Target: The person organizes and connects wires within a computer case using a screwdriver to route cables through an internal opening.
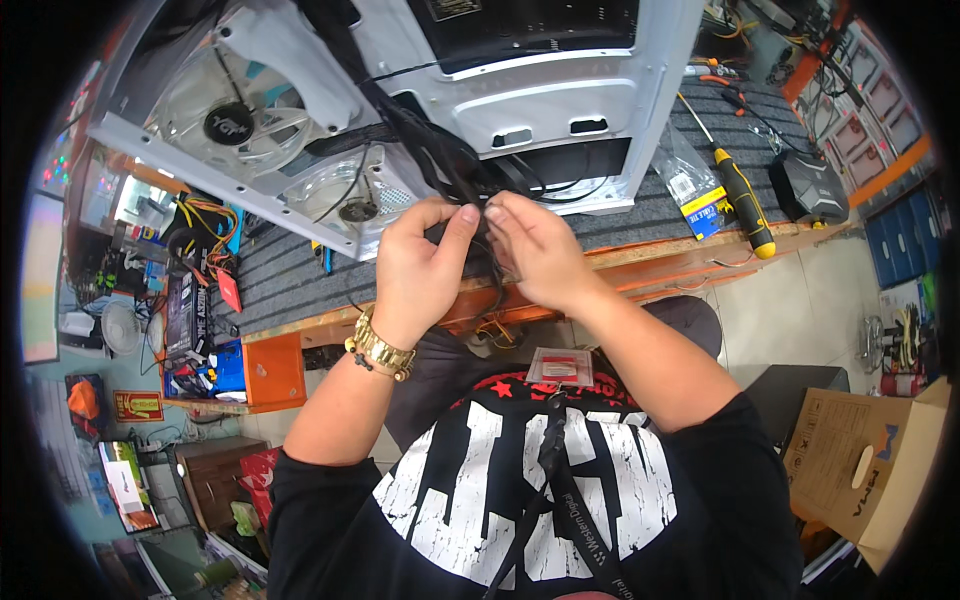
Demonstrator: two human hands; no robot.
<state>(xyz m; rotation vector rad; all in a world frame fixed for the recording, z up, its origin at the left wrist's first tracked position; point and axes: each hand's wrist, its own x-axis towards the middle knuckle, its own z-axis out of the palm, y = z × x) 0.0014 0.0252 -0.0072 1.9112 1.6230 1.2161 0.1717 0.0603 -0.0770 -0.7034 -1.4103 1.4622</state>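
Note:
A white computer case fills the upper middle, with two clear fans at its left and a thick bundle of black cables running down to its lower edge. My left hand, with a gold watch at the wrist, has fingers and thumb closed on these cables. My right hand pinches the same bundle beside it, fingertips nearly meeting the left thumb. The exact strand under the fingertips is hidden. Loose cable ends hang below both hands over the bench edge.
The striped grey bench mat holds a yellow-black screwdriver, a plastic packet, a black device and, at left, tangled wires. An orange drawer unit is under the bench. An open cardboard box is at lower right.

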